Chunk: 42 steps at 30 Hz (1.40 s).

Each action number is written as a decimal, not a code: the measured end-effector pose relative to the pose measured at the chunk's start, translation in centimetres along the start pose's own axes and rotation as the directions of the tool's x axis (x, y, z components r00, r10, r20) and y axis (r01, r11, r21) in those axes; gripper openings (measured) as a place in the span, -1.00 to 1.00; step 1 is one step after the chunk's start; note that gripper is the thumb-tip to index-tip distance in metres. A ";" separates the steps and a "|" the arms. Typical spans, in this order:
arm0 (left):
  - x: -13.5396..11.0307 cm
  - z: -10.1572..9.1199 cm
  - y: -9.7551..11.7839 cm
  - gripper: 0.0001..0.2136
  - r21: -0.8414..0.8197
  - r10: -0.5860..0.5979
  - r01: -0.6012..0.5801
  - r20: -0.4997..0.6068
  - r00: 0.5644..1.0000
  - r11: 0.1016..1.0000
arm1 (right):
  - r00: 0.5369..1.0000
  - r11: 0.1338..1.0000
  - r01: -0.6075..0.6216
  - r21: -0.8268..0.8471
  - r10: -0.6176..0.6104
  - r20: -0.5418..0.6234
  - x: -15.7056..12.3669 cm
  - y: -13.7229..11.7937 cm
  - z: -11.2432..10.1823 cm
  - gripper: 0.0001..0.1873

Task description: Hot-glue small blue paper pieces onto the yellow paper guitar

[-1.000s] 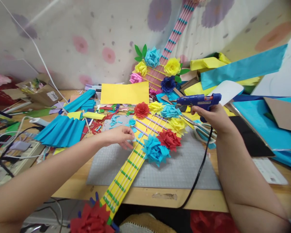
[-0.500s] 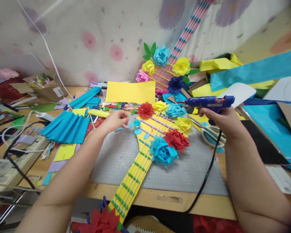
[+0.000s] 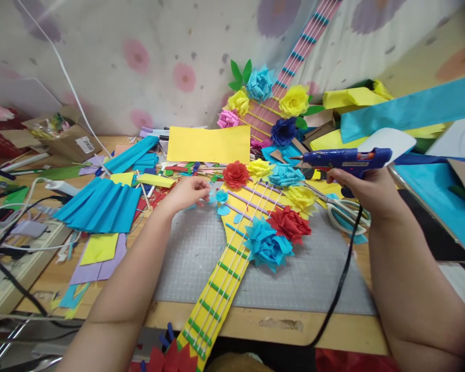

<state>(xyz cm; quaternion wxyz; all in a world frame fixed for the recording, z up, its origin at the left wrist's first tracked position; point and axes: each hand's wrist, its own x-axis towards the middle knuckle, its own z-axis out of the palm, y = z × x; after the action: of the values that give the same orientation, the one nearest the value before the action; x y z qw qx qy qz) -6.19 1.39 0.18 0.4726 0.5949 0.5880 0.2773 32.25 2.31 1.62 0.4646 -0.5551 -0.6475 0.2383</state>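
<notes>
The left hand (image 3: 188, 192) has moved off the neck of the flat yellow card guitar (image 3: 232, 258) to the body's upper left edge, beside a small crinkled blue paper flower (image 3: 220, 197). Its fingers are drawn together; whether they grip anything cannot be told. The right hand (image 3: 366, 194) stays clamped on the blue plastic glue gun (image 3: 346, 157), held above the far right corner of the gridded grey cutting mat (image 3: 189, 253).

Yellow paper guitar (image 3: 220, 279) was cut off by the bottom edge; glue gun (image 3: 344, 157) had its grip concealed inside right hand (image 3: 366, 192).
</notes>
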 end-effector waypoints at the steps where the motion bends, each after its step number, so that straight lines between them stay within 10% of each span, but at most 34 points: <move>1: 0.0 0.0 -0.1 -0.95 0.007 0.006 -0.006 0.006 1.000 1.000 | 1.000 1.000 0.001 -0.008 -0.001 -0.001 0.0 0.1 0.0 -0.64; 26: 0.5 1.4 -0.7 -0.90 0.031 0.006 -0.006 0.015 1.000 1.000 | 1.000 1.000 -0.021 -0.002 0.021 0.014 0.0 0.3 0.1 -0.62; 42: -0.5 1.8 1.7 -0.62 -0.131 -0.206 0.205 0.006 0.978 0.970 | 0.998 0.998 -0.061 -0.004 0.061 0.018 0.0 0.0 0.1 -0.58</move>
<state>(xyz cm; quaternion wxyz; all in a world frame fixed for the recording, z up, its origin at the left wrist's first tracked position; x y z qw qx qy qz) -3.98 0.70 1.06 0.5345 0.4974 0.6289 0.2671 32.21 2.32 1.59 0.4502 -0.5732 -0.6349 0.2561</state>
